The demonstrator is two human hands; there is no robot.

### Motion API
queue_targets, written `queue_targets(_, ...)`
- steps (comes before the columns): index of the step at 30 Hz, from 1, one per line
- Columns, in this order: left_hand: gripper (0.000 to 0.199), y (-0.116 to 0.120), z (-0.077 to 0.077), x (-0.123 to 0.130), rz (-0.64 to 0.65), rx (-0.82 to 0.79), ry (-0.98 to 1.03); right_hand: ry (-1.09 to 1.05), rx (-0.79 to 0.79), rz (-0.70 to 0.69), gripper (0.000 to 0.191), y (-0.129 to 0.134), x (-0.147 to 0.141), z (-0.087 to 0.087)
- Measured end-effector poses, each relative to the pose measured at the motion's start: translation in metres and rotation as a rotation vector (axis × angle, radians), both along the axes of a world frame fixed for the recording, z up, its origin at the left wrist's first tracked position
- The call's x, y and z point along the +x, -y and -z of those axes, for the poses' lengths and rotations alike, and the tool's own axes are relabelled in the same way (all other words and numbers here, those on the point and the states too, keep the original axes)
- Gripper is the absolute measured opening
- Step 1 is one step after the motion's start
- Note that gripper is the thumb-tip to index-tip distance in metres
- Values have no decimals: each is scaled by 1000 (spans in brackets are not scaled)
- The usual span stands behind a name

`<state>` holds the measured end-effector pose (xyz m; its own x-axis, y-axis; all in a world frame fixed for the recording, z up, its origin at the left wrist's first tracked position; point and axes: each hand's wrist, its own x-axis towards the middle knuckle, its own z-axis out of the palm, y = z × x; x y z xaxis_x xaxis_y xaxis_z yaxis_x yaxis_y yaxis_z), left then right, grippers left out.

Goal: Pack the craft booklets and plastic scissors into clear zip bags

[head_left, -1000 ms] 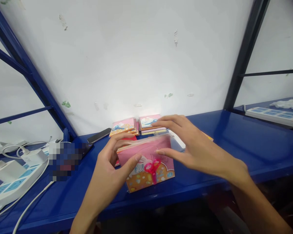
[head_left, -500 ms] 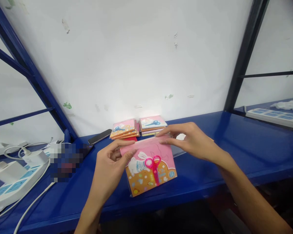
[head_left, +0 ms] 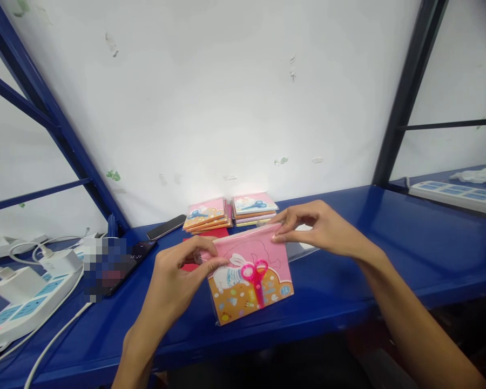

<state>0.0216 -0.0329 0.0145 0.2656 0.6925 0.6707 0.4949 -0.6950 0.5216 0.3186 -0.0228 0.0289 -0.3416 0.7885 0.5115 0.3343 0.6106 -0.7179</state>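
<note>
A pink and orange-brown paper-craft pack point(head_left: 243, 294) in a clear plastic sleeve is held up, tilted, over the blue table's front part. Its front shows a white rabbit drawing and pink scissors point(head_left: 255, 273). My left hand point(head_left: 178, 275) pinches the pack's upper left edge between thumb and fingers. At the upper right corner, my right hand point(head_left: 316, 227) grips the sleeve edge the same way. Behind the pack, a red sheet point(head_left: 210, 233) and a clear and white plastic piece point(head_left: 303, 246) lie partly hidden.
Two stacks of similar packs, a left stack point(head_left: 206, 213) and a right stack point(head_left: 254, 205), stand by the wall. A dark phone point(head_left: 167, 227) lies left of them, another phone point(head_left: 133, 259) nearer. White power strips point(head_left: 20, 313) with cables line the left side. The blue table point(head_left: 389, 232) extends right.
My left hand has slid slightly left and down along the pack's edge. The right hand's grip has shifted slightly right at the top corner. More of the red sheet shows.
</note>
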Motion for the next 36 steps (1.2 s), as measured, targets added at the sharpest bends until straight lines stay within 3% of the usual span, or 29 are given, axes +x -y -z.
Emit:
queue_targets(9,29,13,-3,12,-98,130,-72,117,215,149,38,7,-12,-2)
queue_targets(14,46,14,-2,14,-124,121,-42,69,141,68,31,5,-10,0)
queue_targets(17,42,15,-4,13,-111,30,39,96,109,2,33,6,-8,-1)
queue_targets(22,16,18,-8,11,-79,-28,52,170,72,-35,38,11,-8,-7)
queue_targets(24,20,20,-9,11,-79,-46,40,209,72,-29,34,15,-11,-9)
queue_targets(28,27,24,-10,13,-98,-65,1,209,131,30,24,23,-24,-10)
queue_targets(32,18,29,-10,23,-99,-11,-48,241,237,146,18,30,-37,-7)
queue_targets(36,15,31,-5,38,-189,27,8,290,275,206,13,35,-43,-5)
